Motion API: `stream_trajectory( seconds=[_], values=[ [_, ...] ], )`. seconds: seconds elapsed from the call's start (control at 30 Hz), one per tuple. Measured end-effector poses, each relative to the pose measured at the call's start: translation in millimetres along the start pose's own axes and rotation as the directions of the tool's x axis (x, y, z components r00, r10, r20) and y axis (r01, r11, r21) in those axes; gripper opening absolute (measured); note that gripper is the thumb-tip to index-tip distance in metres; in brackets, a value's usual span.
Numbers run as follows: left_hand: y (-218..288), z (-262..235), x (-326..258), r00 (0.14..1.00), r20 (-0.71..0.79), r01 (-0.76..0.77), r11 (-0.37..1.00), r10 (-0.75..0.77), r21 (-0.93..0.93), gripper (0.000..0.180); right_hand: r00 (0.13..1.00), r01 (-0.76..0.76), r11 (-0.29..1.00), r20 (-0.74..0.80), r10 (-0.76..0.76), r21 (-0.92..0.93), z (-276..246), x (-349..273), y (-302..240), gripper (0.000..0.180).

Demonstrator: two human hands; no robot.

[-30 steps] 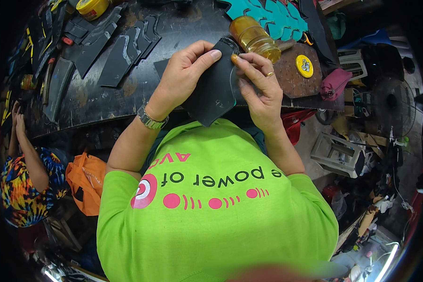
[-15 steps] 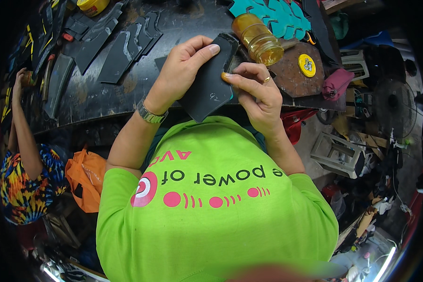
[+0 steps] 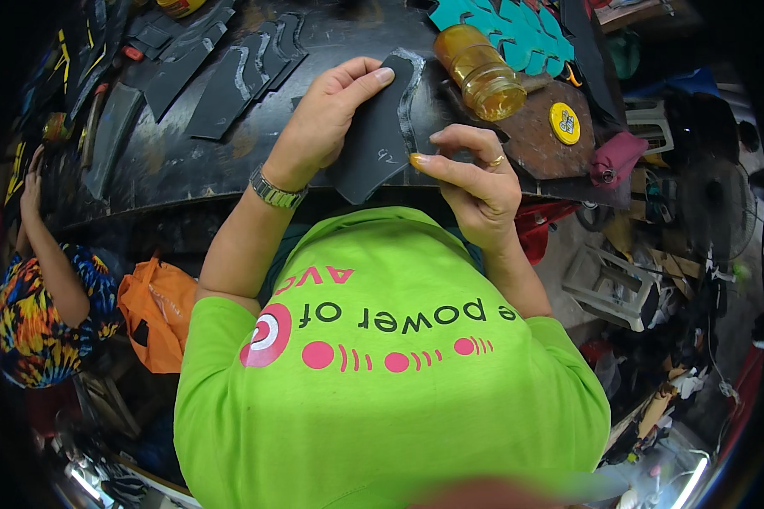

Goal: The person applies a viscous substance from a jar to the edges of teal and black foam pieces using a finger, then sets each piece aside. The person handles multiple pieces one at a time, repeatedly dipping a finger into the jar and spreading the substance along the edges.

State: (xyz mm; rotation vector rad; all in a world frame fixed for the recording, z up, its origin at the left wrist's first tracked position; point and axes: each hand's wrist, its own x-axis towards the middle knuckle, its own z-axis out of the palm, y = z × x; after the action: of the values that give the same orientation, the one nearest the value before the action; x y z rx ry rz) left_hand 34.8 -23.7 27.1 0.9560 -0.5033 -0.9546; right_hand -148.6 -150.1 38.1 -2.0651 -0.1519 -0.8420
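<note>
My left hand [image 3: 327, 114] grips a black, leather-like cut piece [image 3: 373, 127] near its upper end, thumb on top and the other fingers underneath. The piece hangs tilted over the table's near edge. It has a small white handwritten mark and a curved right edge with a wet, whitish strip. My right hand [image 3: 477, 180] is at the lower end of that strip. One fingertip there, coated in amber glue, touches the edge, while the other fingers are bent and apart. Just beyond the right hand, a jar of amber glue [image 3: 480, 72] lies tilted, its mouth toward me.
A brown board [image 3: 539, 140] carries a yellow lid [image 3: 564, 124]. Black cut pieces [image 3: 221, 100] with whitish edges lie on the dark table [image 3: 178, 174] at left; teal pieces [image 3: 518, 34] lie at the back. A maroon pouch [image 3: 613, 157] sits right. Another person's arm [image 3: 55, 246] is far left.
The black piece has turned so its curved, whitish edge shows more fully. My right fingertip has moved down along that edge, and my left hand still holds the piece.
</note>
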Motion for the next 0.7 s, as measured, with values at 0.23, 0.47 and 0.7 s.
stream_trajectory(
  seconds=[0.23,0.47,0.7],
  values=[
    [47.9,-89.0,-28.9,0.873,-0.317,-0.105,0.777,0.371,0.621,0.029,0.972,-0.077,0.984,-0.207,0.111,0.162,-18.3,-5.0,8.0,0.041],
    [71.1,-182.2,-45.9,0.768,-0.416,0.163,0.479,0.487,0.863,0.031,0.955,-0.116,0.979,-0.251,0.156,0.166,-39.2,0.0,23.8,0.042],
    [65.0,-204.8,-35.8,0.751,-0.441,0.217,0.448,0.491,0.867,0.029,0.973,-0.125,0.986,-0.179,0.144,0.113,-36.1,3.0,16.3,0.043]
  ],
)
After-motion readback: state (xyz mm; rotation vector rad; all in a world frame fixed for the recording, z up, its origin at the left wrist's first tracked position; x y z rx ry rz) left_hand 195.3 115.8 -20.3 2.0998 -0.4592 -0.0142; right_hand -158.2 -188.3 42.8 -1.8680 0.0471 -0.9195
